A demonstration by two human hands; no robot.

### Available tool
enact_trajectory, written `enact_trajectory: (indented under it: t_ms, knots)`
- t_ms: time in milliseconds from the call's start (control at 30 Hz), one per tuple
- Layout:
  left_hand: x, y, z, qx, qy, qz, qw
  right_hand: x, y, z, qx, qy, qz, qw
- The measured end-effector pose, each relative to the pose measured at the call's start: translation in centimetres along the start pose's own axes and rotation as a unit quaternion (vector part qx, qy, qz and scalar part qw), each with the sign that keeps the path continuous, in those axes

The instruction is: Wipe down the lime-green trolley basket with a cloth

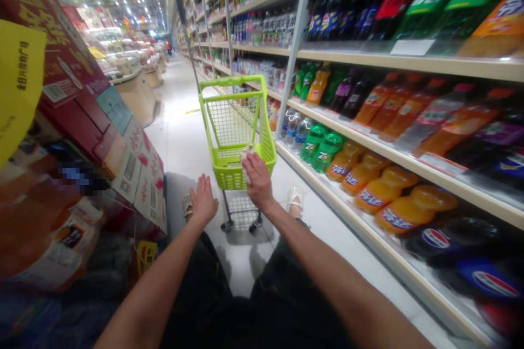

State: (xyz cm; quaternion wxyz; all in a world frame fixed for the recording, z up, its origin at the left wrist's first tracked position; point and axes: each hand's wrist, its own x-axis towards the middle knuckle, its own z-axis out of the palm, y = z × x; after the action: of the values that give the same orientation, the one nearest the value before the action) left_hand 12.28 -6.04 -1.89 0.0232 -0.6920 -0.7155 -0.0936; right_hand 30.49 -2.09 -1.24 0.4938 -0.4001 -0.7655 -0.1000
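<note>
Cart: small shopping cart (268,144), lime-green, basket-like body with openwork panels
Cart handle: lime-green bar (231,81), across the top
Cart base: thin legs (225,204), dark wheels (227,225)
Cart pose: upright on pale tiled floor (172,98)
Cloth: pale, crumpled rag (245,166), mostly hidden, blurry
Cloth spot: under right hand (257,179), at cart's near end; contact unclear

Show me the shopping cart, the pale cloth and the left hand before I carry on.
Shopping cart (226,160): head view, on the green basket wall.
Pale cloth (247,149): head view, on its upper part.
Left hand (203,203): head view, on the back of the hand.
</note>
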Motion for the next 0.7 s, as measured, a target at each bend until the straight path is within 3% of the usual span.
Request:
enact_trajectory:
  t_ms: [67,167,267,333,433,600,700]
  knots:
    - [-0.5,-0.9,0.5,0.005,-0.006,-0.003,1.0,0.9,-1.3,1.8,0.001,-0.051,-0.044,0.998]
    - [-1.5,-1.9,0.8,0.02,-0.005,0.003,1.0,-0.7,-2.2,5.1,-0.002,-0.159,-0.102,0.982]
    - [-2.8,-2.4,1.1,0.034,-0.022,0.008,0.999,-4.2,-2.2,7.4,-0.021,-0.235,-0.091,0.968]
    - [-3.5,-2.3,1.4,0.037,-0.042,0.014,0.998,-6.0,-2.0,7.8,-0.031,-0.259,-0.071,0.963]
    - [-3.8,-1.8,1.9,0.03,-0.056,0.014,0.998,-6.2,-1.9,6.6,-0.021,-0.229,-0.071,0.971]
    - [-2.6,-0.5,1.9,0.014,-0.019,0.003,1.0,-1.3,-2.0,3.2,-0.021,-0.066,-0.053,0.996]
    - [-1.9,0.5,1.1,0.016,-0.006,0.014,1.0,-0.1,-1.2,3.3,-0.034,-0.07,-0.052,0.996]
